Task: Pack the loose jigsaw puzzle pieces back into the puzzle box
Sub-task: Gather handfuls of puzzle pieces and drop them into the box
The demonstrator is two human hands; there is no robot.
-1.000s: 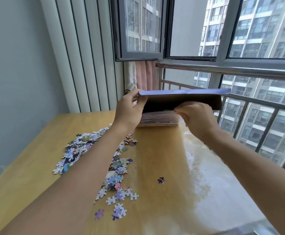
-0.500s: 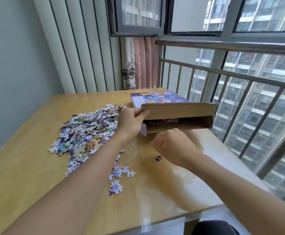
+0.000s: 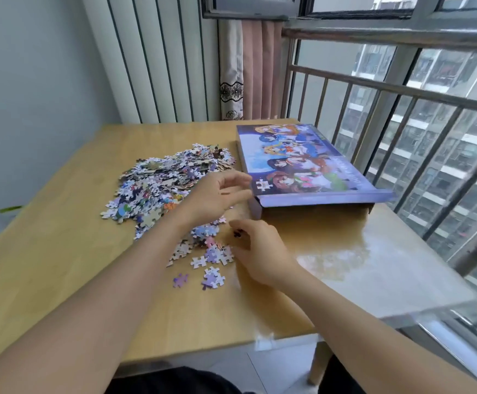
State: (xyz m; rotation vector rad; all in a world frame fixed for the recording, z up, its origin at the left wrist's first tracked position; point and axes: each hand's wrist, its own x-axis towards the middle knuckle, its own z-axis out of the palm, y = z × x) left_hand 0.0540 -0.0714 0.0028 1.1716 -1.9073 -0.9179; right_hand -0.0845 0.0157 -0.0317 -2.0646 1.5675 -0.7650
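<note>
A wooden tabletop (image 3: 61,251) stands against a railed window (image 3: 402,115). The puzzle box (image 3: 299,163) lies flat at the far right, picture side up, its near end open toward the person. A big heap of pieces (image 3: 163,183) lies left of the box, with scattered pieces (image 3: 208,260) nearer. The left hand (image 3: 217,194) hovers over the heap's right edge just beside the box corner, fingers loosely spread. The right hand (image 3: 260,251) sits near the scattered pieces, its fingertips pinching a small dark piece (image 3: 237,233). A curtain (image 3: 248,69) hangs in the far corner.
</note>
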